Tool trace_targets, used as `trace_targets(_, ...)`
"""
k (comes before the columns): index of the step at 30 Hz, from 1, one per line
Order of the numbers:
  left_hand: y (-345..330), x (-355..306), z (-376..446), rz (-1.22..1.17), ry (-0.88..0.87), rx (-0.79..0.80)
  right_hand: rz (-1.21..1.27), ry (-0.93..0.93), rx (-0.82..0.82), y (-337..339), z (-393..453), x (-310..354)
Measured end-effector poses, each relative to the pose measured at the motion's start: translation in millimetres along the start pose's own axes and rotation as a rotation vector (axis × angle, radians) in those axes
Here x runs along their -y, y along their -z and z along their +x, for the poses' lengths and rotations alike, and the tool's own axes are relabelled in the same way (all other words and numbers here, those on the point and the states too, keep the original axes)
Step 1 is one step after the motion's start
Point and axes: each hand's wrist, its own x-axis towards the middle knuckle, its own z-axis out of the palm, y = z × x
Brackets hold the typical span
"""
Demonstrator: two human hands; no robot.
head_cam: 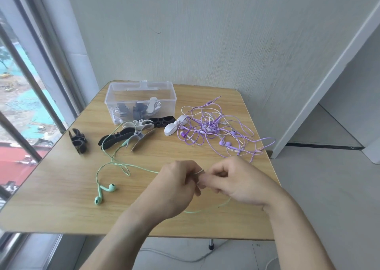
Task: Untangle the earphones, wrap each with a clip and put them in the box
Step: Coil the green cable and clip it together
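Mint-green earphones [107, 189] lie on the wooden table [61, 198], their cable running right into my hands. My left hand [176, 185] and my right hand [232, 179] meet above the table's front, both pinching the green cable, with a loop wound round a fingertip. A slack length of cable curves under my right wrist. A tangle of purple earphones [216, 130] lies at the right back. The clear plastic box [141, 101] stands open at the back and holds wrapped earphones. Black, grey and white clips [135, 134] lie in front of it.
A single black clip [78, 140] sits near the table's left edge. A white clip [174, 126] lies beside the purple tangle. A window runs along the left, a wall stands behind the table, and a doorway opens on the right. A white cable lies on the floor.
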Motion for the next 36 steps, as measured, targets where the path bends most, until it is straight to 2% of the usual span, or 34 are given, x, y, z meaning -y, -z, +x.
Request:
trace_targets(3, 1.8, -1.5, 0.6, -0.173, 0.033, 0.097, 0.121, 0.080, -0.138, 6.2, 0.3, -5.3)
trace_targets(7, 7.1, -4.7, 2.8, -0.472, 0.129, 0.041, 0.253, 0.197, -0.233, 2.3, 2.9, -2.3)
trace_targets(12, 7.7, -5.2, 4.7, -0.757, 0.303, -0.252, 0.225, 0.218, -0.097, 0.3, 1.1, 0.7)
trace_targets(15, 10.8, -6.0, 5.4, -0.977, 0.348, -0.315, 0.132, 0.206, -0.021, -3.3, 1.3, 0.1)
trace_targets(19, 10.5, -3.7, 5.4, -0.850, 0.310, -0.219, 0.167, 0.199, -0.023, -2.8, 2.2, 0.0)
trace_targets(22, 9.9, -4.1, 1.9, -0.704, 0.238, -0.023, 0.254, 0.233, -0.069, -0.6, 2.2, 0.5)
trace_targets(25, 9.5, -8.6, -1.6, -0.683, 0.201, 0.119, 0.280, 0.284, -0.176, -0.7, 4.2, -0.3)
trace_targets(30, 10.8, -9.1, 1.4, -0.664, 0.167, 0.151, 0.315, 0.316, -0.284, -1.6, 8.0, -1.4)
trace_targets(33, 12.9, -10.7, 0.7, -0.769, 0.174, 0.182, 0.321, 0.314, -0.348, -2.8, 12.6, -5.5)
trace_targets(36, 12.5, -12.3, 0.4, -0.866, 0.230, 0.143, 0.309, 0.280, -0.373, -2.7, 14.0, -5.1)
